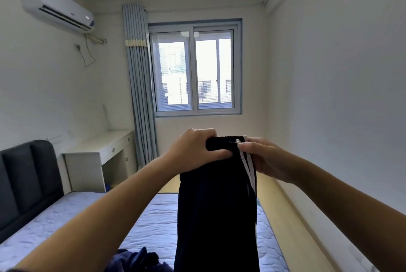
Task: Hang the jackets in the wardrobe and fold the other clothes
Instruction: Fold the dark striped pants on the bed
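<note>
A pair of dark trousers [216, 205] with white side stripes hangs upright in the lower centre of the frame, held up in the air by its elastic waistband above the bed. The left hand [195, 146] grips the waistband from the left, its fingers curled over the top edge and the thumb pressed against the near side. The right hand [263, 157] pinches the striped edge of the waistband from the right, thumb and fingers closed on the cloth, just beside the left hand. The trouser legs fall straight down and run out of the bottom of the frame. At the lower centre-left, a crumpled dark blue garment [136, 259] lies on the pale blue quilted mattress [77, 212]. A dark headboard [28, 175] stands at the left edge, a white desk [98, 150] beyond it, and a window [194, 69] with a blue curtain [140, 87] fills the centre.
</note>
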Demonstrator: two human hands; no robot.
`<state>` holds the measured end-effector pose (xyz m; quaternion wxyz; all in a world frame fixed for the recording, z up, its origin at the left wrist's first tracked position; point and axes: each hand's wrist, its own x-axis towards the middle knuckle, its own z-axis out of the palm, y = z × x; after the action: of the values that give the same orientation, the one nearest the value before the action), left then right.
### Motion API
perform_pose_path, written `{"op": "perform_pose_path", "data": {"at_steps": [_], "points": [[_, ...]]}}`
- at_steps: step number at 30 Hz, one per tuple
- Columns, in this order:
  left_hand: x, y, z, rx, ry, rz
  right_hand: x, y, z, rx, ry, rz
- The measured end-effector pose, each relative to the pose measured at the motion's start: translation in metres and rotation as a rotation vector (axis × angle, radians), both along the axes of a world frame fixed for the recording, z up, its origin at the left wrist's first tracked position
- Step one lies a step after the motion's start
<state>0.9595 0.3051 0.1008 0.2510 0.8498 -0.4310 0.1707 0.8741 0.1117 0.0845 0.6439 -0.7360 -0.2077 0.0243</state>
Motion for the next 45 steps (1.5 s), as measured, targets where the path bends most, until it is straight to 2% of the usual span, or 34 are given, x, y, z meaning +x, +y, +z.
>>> {"op": "perform_pose_path", "data": {"at_steps": [3,7,10,12,17,20,25,27,30,34,37,43,45], "points": [[-0.005,-0.002,0.005,-0.003,0.032,-0.012,-0.002,-0.001,-0.002,-0.052,-0.063,-0.08],[-0.012,-0.003,0.008,-0.031,0.015,-0.08,-0.003,-0.001,-0.007,-0.286,-0.28,-0.239],[-0.01,-0.003,0.006,-0.086,-0.003,-0.092,-0.004,0.002,-0.01,-0.284,-0.372,-0.27],[-0.009,-0.001,0.005,-0.111,-0.055,-0.092,-0.003,0.002,-0.013,-0.256,-0.467,-0.319],[-0.011,0.002,0.006,-0.168,-0.251,-0.151,0.0,0.003,-0.011,-0.45,-0.897,-0.495],[-0.011,0.004,0.009,-0.219,-0.303,-0.16,-0.002,0.003,-0.005,-0.439,-0.959,-0.517],[-0.014,0.007,0.006,-0.234,-0.488,-0.173,-0.003,0.0,0.0,-0.661,-1.199,-0.543],[-0.014,0.008,0.003,-0.25,-0.573,-0.202,-0.001,-0.005,0.006,-0.745,-1.149,-0.465],[-0.014,0.011,0.0,-0.207,-0.621,-0.222,0.0,-0.009,0.013,-0.811,-0.958,-0.27],[-0.014,0.024,0.006,-0.104,-0.398,-0.275,-0.001,-0.014,0.023,-0.788,-0.919,-0.246],[-0.006,0.049,0.003,-0.101,-0.238,-0.332,-0.006,-0.021,0.037,-0.674,-0.873,-0.284],[-0.01,0.058,-0.004,-0.284,-0.151,-0.334,-0.01,-0.019,0.05,-0.654,-0.82,-0.248],[-0.012,0.058,-0.004,-0.293,-0.196,-0.308,-0.011,-0.018,0.053,-0.649,-0.819,-0.238]]}}
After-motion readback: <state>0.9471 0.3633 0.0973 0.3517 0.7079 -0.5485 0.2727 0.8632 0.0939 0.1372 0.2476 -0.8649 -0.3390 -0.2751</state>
